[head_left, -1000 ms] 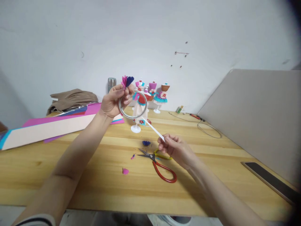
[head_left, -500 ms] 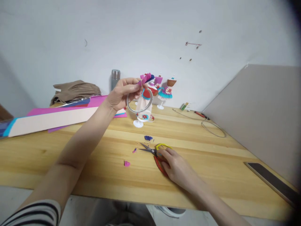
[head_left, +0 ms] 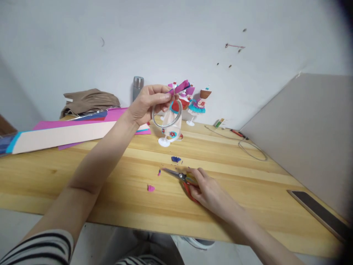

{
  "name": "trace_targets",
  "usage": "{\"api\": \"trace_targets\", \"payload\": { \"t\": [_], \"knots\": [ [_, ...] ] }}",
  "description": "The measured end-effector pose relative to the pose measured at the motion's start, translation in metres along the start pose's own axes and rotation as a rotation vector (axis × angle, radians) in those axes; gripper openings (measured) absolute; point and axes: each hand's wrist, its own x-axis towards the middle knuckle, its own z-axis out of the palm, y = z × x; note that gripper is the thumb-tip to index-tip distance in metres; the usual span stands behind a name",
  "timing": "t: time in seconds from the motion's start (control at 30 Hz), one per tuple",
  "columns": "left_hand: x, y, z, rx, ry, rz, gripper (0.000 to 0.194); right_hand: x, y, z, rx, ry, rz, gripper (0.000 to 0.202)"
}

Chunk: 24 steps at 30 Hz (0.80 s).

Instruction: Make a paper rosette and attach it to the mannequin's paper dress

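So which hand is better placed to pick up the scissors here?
The right hand: it already rests on the scissors on the table. The left hand is raised, its grip full with the tape roll and paper flower.

The right hand (head_left: 205,189) covers most of the scissors (head_left: 179,176), so only the blades and a bit of red and yellow handle show beside its fingers. Behind the left hand (head_left: 146,105), the tape ring (head_left: 167,118) and fingers hide parts of the small figures (head_left: 193,103), whose details are too small to tell. Far right of the right hand, the dark flat slab (head_left: 320,213) fades into the blurred corner.
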Motion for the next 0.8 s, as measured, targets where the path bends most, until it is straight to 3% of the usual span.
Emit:
{"api": "trace_targets", "payload": {
  "t": [0.13, 0.27, 0.37, 0.53, 0.8],
  "knots": [
    [0.001, -0.001, 0.003, -0.010, -0.019, 0.016, 0.011, -0.003, -0.010, -0.008, 0.613, 0.095, 0.149, 0.037],
    [-0.001, 0.000, 0.007, 0.025, -0.024, -0.010, 0.013, 0.000, -0.030, -0.019, 1.231, -0.017, 0.269, 0.060],
    [-0.003, 0.002, 0.010, 0.045, -0.041, -0.006, 0.019, 0.006, -0.047, -0.023, 1.530, -0.032, 0.311, 0.060],
    [-0.005, -0.001, 0.010, 0.063, -0.094, 0.042, 0.025, 0.017, -0.063, -0.023, 1.711, -0.130, 0.314, 0.055],
    [-0.006, -0.003, 0.017, 0.128, -0.168, 0.039, 0.028, 0.028, -0.073, -0.026, 1.778, -0.226, 0.275, 0.052]
  ]
}}
